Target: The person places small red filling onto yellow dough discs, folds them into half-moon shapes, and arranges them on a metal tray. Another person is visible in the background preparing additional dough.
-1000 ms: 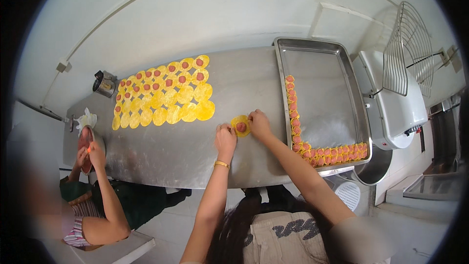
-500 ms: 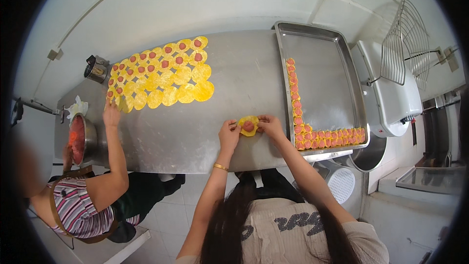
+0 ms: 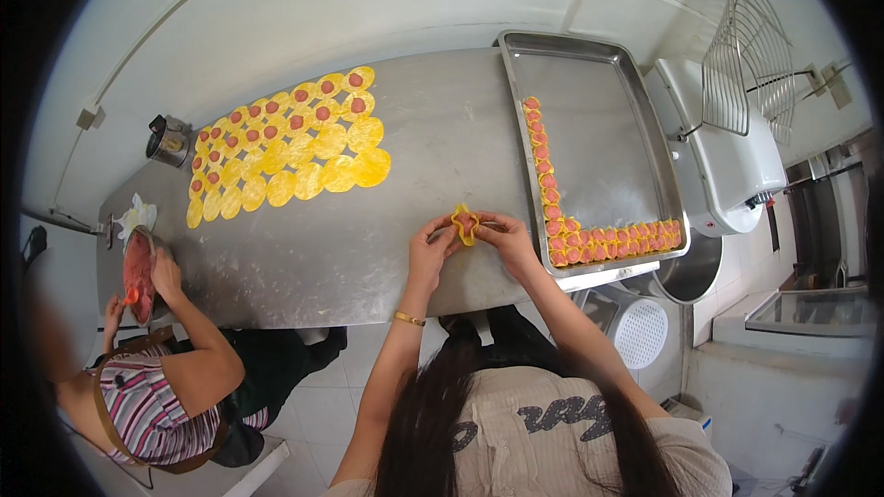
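Observation:
Between my two hands is a dumpling (image 3: 464,225), a round yellow wrapper with pink meat in its middle, its edges folded up around the filling. My left hand (image 3: 431,248) pinches its left side, and my right hand (image 3: 505,237) pinches the right side. Both are just above the near part of the steel table (image 3: 433,138). To the right stands a large metal tray (image 3: 599,129), where finished-looking dumplings (image 3: 608,241) line the left side and the near edge. Yellow wrappers (image 3: 333,140) lie in rows at the far left, several topped with meat balls.
At the left, a co-worker's hand (image 3: 166,278) holds a metal bowl (image 3: 140,262) of meat, with an orange-red spoon (image 3: 131,295) at it. A metal cup (image 3: 168,143) stands by the wall. A white machine (image 3: 714,156) and wire rack (image 3: 737,64) are beyond the tray.
The wrapper was flat and spread out; my fingers have gathered its sides up around the meat. The co-worker's hand has moved from the wrappers back to the bowl, which is now tilted.

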